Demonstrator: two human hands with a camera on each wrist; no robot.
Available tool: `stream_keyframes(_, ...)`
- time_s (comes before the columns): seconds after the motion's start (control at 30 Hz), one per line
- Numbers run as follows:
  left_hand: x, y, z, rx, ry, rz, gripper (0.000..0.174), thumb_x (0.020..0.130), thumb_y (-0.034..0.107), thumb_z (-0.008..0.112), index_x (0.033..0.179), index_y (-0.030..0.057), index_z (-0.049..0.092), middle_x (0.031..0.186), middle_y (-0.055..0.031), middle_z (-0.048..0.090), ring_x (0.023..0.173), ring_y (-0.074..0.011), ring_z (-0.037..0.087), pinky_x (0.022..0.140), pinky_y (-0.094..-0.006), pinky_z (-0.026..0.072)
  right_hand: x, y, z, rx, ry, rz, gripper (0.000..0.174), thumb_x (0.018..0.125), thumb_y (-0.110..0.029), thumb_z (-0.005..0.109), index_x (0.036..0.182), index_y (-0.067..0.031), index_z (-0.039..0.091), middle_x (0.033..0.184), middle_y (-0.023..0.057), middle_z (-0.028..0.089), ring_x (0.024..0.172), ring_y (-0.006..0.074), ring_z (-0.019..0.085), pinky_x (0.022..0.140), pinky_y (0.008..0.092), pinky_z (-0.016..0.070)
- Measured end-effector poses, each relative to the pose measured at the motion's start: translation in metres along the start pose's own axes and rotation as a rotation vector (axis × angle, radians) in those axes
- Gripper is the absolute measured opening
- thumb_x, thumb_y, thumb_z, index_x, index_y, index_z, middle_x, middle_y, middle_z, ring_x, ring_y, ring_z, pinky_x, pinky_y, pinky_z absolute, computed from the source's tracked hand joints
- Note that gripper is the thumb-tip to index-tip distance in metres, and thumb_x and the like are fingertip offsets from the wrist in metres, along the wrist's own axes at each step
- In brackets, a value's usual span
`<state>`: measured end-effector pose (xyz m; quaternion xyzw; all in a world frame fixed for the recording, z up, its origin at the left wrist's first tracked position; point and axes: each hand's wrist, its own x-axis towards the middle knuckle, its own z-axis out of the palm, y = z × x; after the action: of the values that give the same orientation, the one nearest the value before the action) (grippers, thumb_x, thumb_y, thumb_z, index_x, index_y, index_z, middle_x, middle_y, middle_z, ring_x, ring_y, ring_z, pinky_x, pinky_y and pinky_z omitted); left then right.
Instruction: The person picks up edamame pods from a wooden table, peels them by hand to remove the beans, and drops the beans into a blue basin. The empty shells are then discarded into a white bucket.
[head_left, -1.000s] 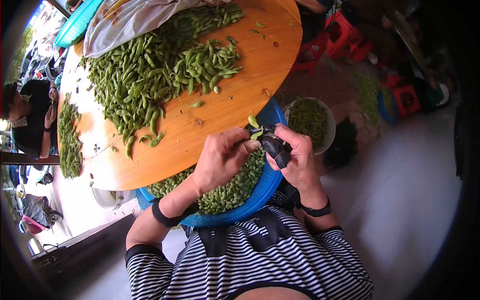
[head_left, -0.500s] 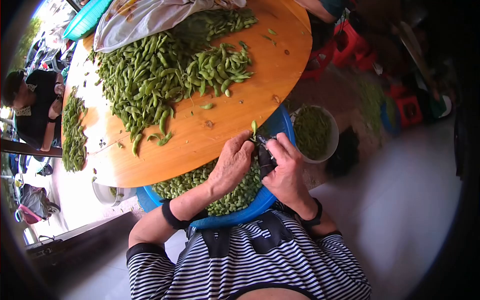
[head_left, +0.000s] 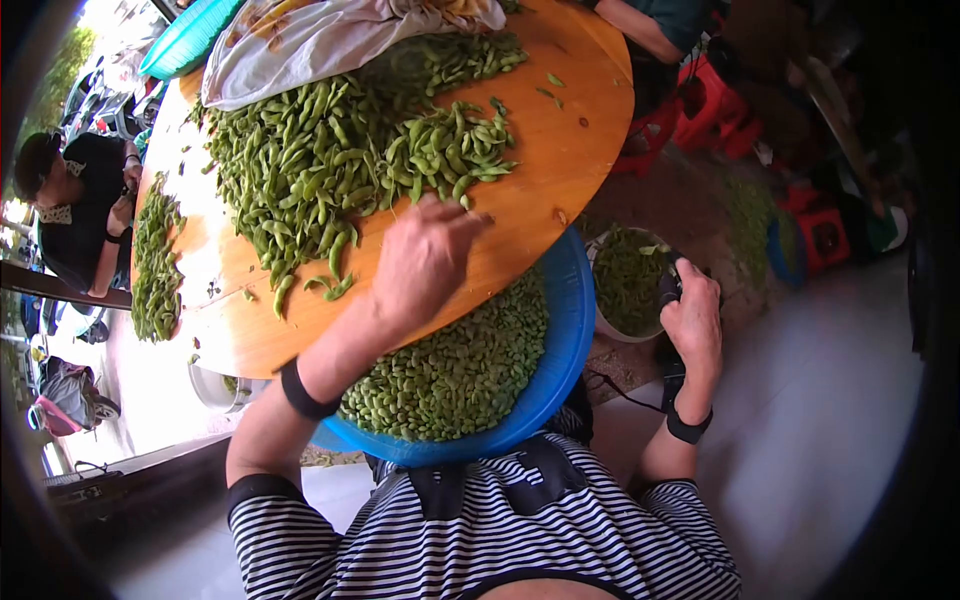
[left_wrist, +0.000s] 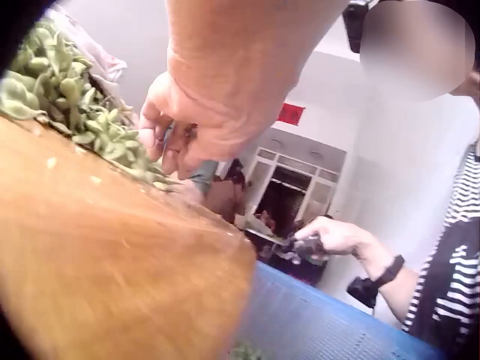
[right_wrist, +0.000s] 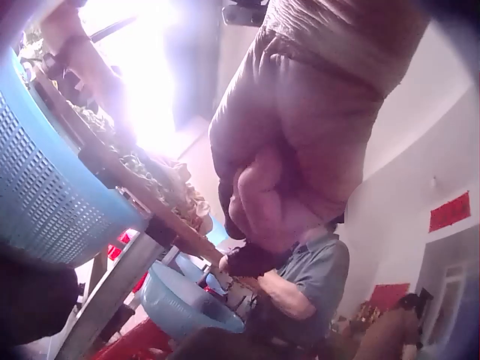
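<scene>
My left hand (head_left: 425, 262) is over the near part of the wooden table, its fingertips right at a heap of green bean pods (head_left: 300, 165). In the left wrist view its fingers (left_wrist: 161, 139) bend loosely beside the pods, with nothing showing between them. My right hand (head_left: 695, 322), out to the right, has black coverings at its thumb and fingertips. It pinches a pale green bean pod (head_left: 654, 249) over a white bucket (head_left: 624, 336) of pod shells. Shelled green beans (head_left: 460, 370) fill much of the blue basin (head_left: 577, 345) at my waist.
The orange wooden table (head_left: 560, 150) overhangs the basin. A white cloth (head_left: 300, 50) lies over the back of the pods, beside a teal basket (head_left: 190, 38). Another person (head_left: 85, 210) sits across the table. Red stools (head_left: 715, 110) stand at the right.
My hands, together around a pod over the basin before, have parted. The left has moved up to the pod heap; the right has swung right to the white bucket with the pod.
</scene>
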<state>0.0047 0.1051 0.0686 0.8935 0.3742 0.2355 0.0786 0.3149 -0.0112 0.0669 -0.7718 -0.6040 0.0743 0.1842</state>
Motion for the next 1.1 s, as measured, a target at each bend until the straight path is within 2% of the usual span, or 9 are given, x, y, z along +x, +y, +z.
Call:
stream_keyframes(0.1, 0.019, -0.027, 0.006, 0.107, 0.052, 0.097, 0.028, 0.070, -0.002, 0.060, 0.096, 0.0061, 0.069, 0.085, -0.0065, 0.056, 0.084, -0.0253, 0.054, 0.072, -0.0377, 0.0499, -0.001, -0.002, -0.001, 0.058, -0.016, 0.041, 0.026, 0.067, 0.012, 0.045, 0.091, 0.0059, 0.054, 0.086, 0.0281, 0.058, 0.087, 0.0493, 0.054, 0.074, 0.0462, 0.0452)
stream_keyframes(0.23, 0.029, -0.038, 0.011, 0.239, -0.030, 0.217, 0.025, 0.070, 0.000, 0.060, 0.092, 0.0067, 0.069, 0.086, -0.0064, 0.055, 0.088, -0.0251, 0.054, 0.076, -0.0364, 0.0494, -0.002, 0.000, 0.005, 0.075, -0.034, 0.051, 0.028, 0.066, 0.012, 0.050, 0.093, 0.0084, 0.055, 0.089, 0.0285, 0.060, 0.090, 0.0469, 0.058, 0.077, 0.0464, 0.0464)
stream_keyframes(0.33, 0.031, -0.041, 0.013, 0.176, -0.003, 0.245, 0.018, 0.072, 0.001, 0.061, 0.088, 0.0053, 0.067, 0.085, -0.0066, 0.055, 0.087, -0.0256, 0.054, 0.076, -0.0370, 0.0495, -0.002, -0.002, 0.006, 0.097, -0.004, 0.040, 0.032, 0.066, 0.011, 0.049, 0.097, 0.0082, 0.057, 0.090, 0.0281, 0.061, 0.091, 0.0465, 0.058, 0.078, 0.0451, 0.0471)
stream_keyframes(0.53, 0.024, -0.024, -0.006, -0.086, -0.010, 0.028, 0.004, 0.080, 0.001, 0.059, 0.081, 0.0037, 0.062, 0.081, -0.0090, 0.055, 0.081, -0.0269, 0.058, 0.071, -0.0376, 0.0497, -0.002, -0.005, 0.009, 0.132, 0.038, 0.020, 0.034, 0.068, 0.011, 0.051, 0.100, 0.0077, 0.059, 0.091, 0.0278, 0.062, 0.090, 0.0458, 0.059, 0.077, 0.0435, 0.0475)
stream_keyframes(0.63, 0.014, -0.014, -0.019, -0.276, -0.100, -0.088, 0.007, 0.080, -0.002, 0.059, 0.085, 0.0018, 0.063, 0.078, -0.0109, 0.058, 0.074, -0.0264, 0.062, 0.066, -0.0361, 0.0509, -0.003, -0.003, 0.010, 0.146, 0.040, 0.022, 0.033, 0.068, 0.010, 0.051, 0.100, 0.0078, 0.059, 0.091, 0.0279, 0.061, 0.089, 0.0457, 0.059, 0.077, 0.0430, 0.0475)
stream_keyframes(0.73, 0.019, -0.023, -0.015, -0.272, 0.015, -0.087, 0.011, 0.080, -0.003, 0.060, 0.089, -0.0008, 0.065, 0.076, -0.0127, 0.061, 0.067, -0.0260, 0.064, 0.064, -0.0356, 0.0518, -0.002, -0.007, 0.011, 0.151, 0.030, 0.019, 0.030, 0.068, 0.010, 0.051, 0.097, 0.0081, 0.058, 0.091, 0.0281, 0.061, 0.089, 0.0461, 0.059, 0.077, 0.0433, 0.0473)
stream_keyframes(0.87, 0.034, -0.031, 0.011, -0.269, 0.022, -0.063, 0.015, 0.080, 0.001, 0.062, 0.094, -0.0001, 0.068, 0.079, -0.0151, 0.063, 0.067, -0.0300, 0.063, 0.064, -0.0385, 0.0517, 0.000, -0.015, 0.012, 0.133, 0.010, -0.024, 0.026, 0.067, 0.010, 0.050, 0.092, 0.0084, 0.054, 0.089, 0.0285, 0.059, 0.088, 0.0478, 0.057, 0.077, 0.0449, 0.0466)
stream_keyframes(0.9, 0.036, -0.031, 0.015, -0.243, -0.062, -0.089, 0.013, 0.080, 0.004, 0.063, 0.091, 0.0003, 0.067, 0.081, -0.0151, 0.062, 0.070, -0.0335, 0.062, 0.065, -0.0418, 0.0508, -0.001, -0.014, 0.013, 0.134, 0.038, -0.054, 0.025, 0.066, 0.009, 0.049, 0.090, 0.0084, 0.053, 0.088, 0.0286, 0.059, 0.088, 0.0484, 0.056, 0.077, 0.0456, 0.0462)
stream_keyframes(1.1, 0.040, -0.033, 0.027, -0.073, -0.059, -0.014, 0.009, 0.077, 0.007, 0.066, 0.084, 0.0010, 0.063, 0.080, -0.0145, 0.059, 0.078, -0.0364, 0.061, 0.069, -0.0458, 0.0485, -0.006, -0.013, 0.014, 0.130, 0.007, -0.026, 0.026, 0.064, 0.009, 0.050, 0.090, 0.0086, 0.053, 0.088, 0.0293, 0.058, 0.088, 0.0490, 0.055, 0.077, 0.0471, 0.0453)
